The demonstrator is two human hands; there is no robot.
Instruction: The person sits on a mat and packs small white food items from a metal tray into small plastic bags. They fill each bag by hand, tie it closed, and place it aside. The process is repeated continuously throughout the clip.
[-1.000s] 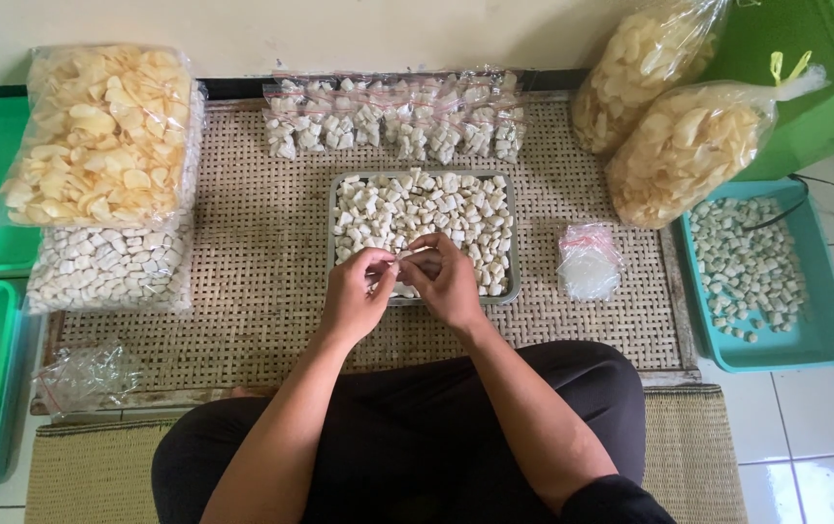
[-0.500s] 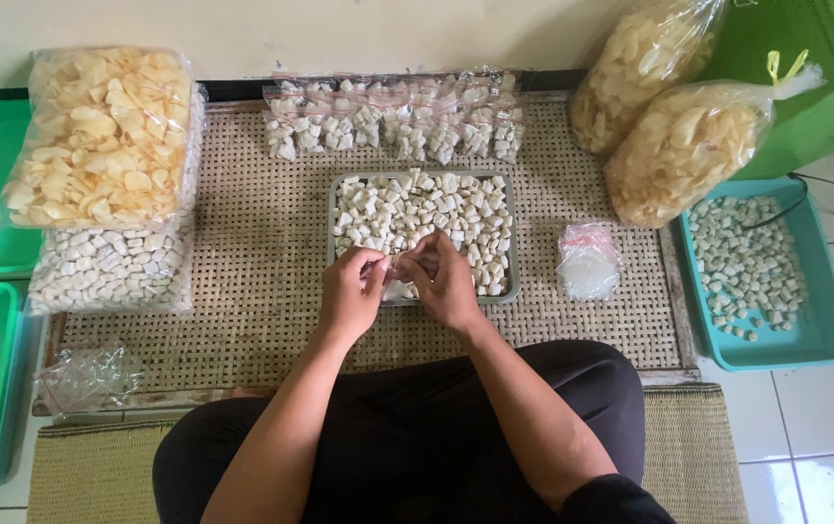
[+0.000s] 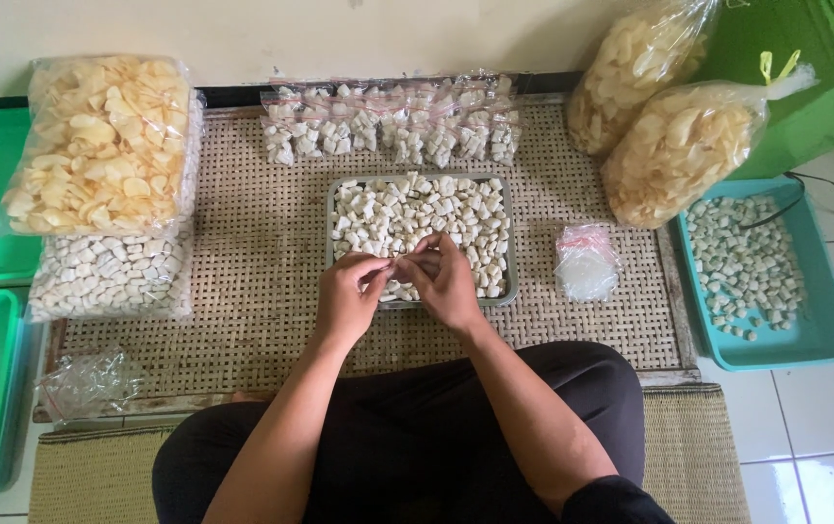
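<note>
**Two hands pinch a little clear bag over the tray**

I look down and see my left hand and my right hand close together, almost touching, over the near edge of the shallow grey metal tray full of small white chunks. The fingers of both hands are bent in and pinch a tiny clear plastic bag between them. The bag is thin and see-through, and most of it is hidden by the fingers, so I cannot tell what is inside it.

The white chunks in the tray are small, blocky and pale, piled in one layer. The tray sits in the middle of the brown woven rattan mat.

Behind the tray lies a row of small filled clear bags with red tops. Just right of the tray is a stack of empty small clear bags. Further right is a blue-green plastic tray with more white chunks. On the left is a big clear bag of yellow chips, resting on a flat clear bag of white chunks.
</note>
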